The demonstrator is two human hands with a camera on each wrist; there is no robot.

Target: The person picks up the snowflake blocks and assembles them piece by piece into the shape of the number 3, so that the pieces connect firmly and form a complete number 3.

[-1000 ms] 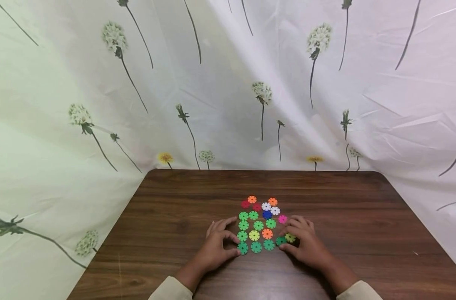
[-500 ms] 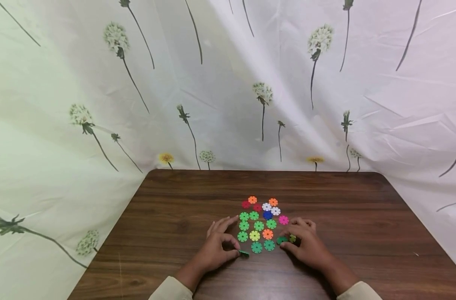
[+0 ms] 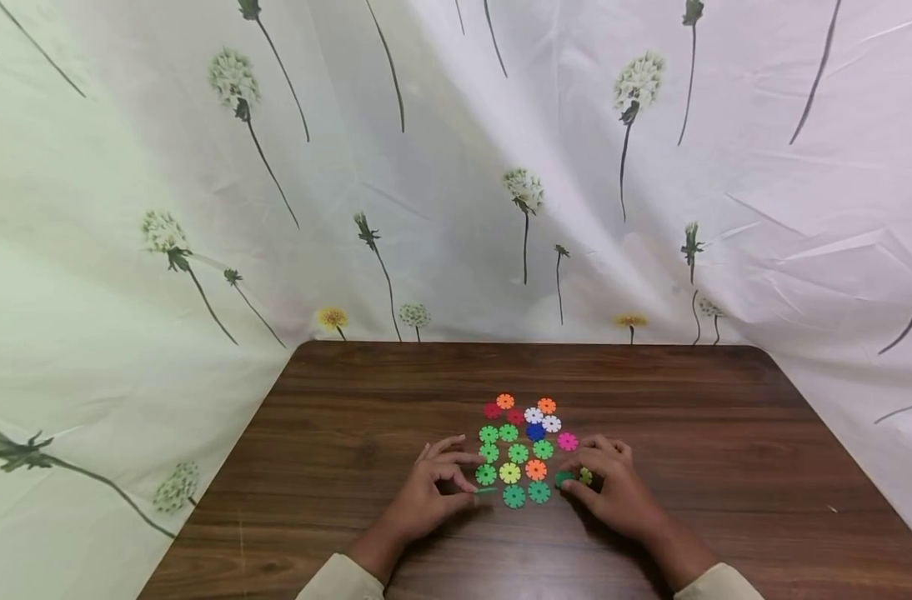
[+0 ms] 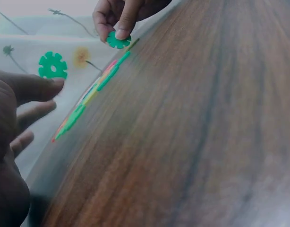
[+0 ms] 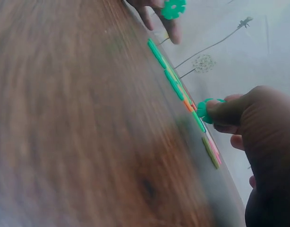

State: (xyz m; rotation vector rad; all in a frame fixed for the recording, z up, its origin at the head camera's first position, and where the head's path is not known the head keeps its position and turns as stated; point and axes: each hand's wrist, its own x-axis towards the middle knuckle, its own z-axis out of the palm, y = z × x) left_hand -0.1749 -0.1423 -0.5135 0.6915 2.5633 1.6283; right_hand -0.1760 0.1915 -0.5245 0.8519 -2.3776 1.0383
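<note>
Between thumb and forefinger, my left hand (image 3: 426, 492) pinches a green notched disc (image 4: 60, 64). In the head view that disc is edge-on at the front left of the group; the left wrist view shows its face, raised off the table. Its other fingers stretch over the table. My right hand (image 3: 609, 483) pinches a darker green notched disc (image 5: 202, 112) by its rim, also off the table. A yellow-green disc (image 3: 585, 476) lies partly hidden beneath the right fingers. Two teal-green discs (image 3: 513, 497) lie flat between the hands.
Behind them lie several bright green discs (image 3: 518, 454), a yellow disc (image 3: 509, 480), an orange disc (image 3: 535, 477), a blue disc (image 3: 534, 432), a pink disc (image 3: 567, 442), and red, white and orange ones. The brown wooden table (image 3: 351, 417) meets a flower-printed cloth (image 3: 456, 208) at its far edge.
My left hand has picked up the green disc from the front left corner, tilting it and raising it. The right hand has lifted its disc slightly, staying nearly in place.
</note>
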